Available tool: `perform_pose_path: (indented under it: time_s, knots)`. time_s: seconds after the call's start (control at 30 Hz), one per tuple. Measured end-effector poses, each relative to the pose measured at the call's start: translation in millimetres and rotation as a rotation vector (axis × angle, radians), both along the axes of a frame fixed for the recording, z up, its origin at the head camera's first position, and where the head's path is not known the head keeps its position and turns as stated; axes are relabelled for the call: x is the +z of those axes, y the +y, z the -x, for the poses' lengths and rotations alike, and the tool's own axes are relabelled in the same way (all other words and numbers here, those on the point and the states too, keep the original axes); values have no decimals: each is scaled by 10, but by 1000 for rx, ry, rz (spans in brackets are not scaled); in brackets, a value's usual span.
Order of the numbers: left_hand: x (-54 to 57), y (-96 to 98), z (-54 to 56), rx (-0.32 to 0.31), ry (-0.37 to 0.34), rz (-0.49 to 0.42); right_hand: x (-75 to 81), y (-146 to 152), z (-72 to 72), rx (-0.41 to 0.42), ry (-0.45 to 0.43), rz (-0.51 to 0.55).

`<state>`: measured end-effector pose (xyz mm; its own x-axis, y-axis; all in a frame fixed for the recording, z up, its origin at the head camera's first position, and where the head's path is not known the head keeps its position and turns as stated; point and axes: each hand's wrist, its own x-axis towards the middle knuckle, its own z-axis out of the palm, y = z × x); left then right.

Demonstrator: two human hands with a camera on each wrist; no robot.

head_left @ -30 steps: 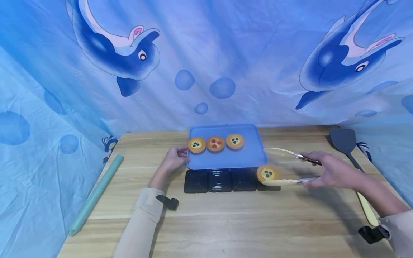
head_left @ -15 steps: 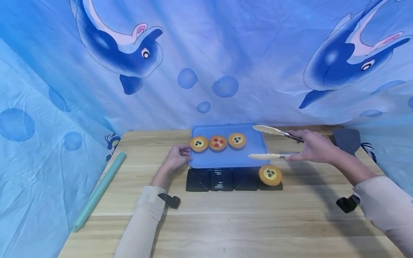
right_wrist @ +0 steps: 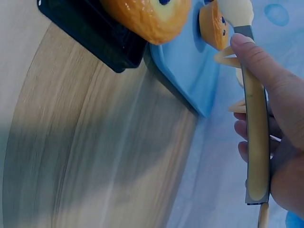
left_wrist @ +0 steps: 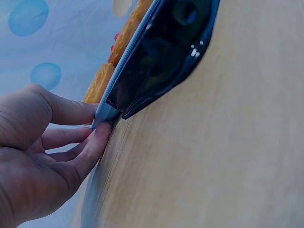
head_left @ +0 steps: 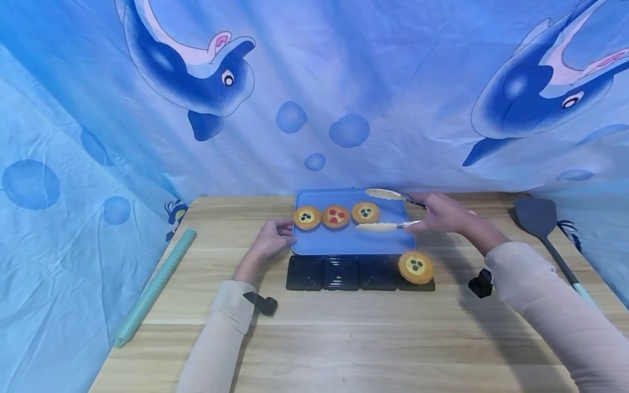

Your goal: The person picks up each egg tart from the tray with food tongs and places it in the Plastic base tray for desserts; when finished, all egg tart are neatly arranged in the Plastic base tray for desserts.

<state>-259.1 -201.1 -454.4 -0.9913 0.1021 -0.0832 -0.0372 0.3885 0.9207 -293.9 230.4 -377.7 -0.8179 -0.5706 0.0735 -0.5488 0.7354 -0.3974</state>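
My left hand [head_left: 269,239] pinches the left edge of a blue tray [head_left: 344,244], thumb on top and fingers beneath in the left wrist view. Three tarts sit in a row on it: a dark-berry tart [head_left: 307,218], a red-topped tart [head_left: 336,216] and another dark-berry tart [head_left: 366,212] on the right. Pale-tipped tongs [head_left: 380,226] are gripped in my right hand [head_left: 439,213]. Their spread tips lie on the far and near sides of the rightmost tart, holding nothing. One more berry tart [head_left: 415,267] rests in the right-end compartment of a black tray [head_left: 341,274].
The black tray lies along the blue tray's near edge. A green rolling pin [head_left: 156,286] lies at the table's left, and a dark spatula [head_left: 536,215] at the right. A blue dolphin-print curtain [head_left: 314,98] hangs right behind the wooden table [head_left: 344,338].
The tongs opened and let go of the tart in the black tray's right end. My right hand then carried them left and away, over the blue tray's rightmost tart. My left hand stayed on the tray.
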Motion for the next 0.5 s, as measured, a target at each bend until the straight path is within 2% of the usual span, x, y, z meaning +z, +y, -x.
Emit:
perform_pose_path:
  time_s: [0.2,0.5]
  knots:
    - [-6,10,-4,-18,4,-12,-84,-36,53,-19,-58,4]
    - [1,-4,-6,-16,5,-15,-165,-78,72,-13,-17,-14]
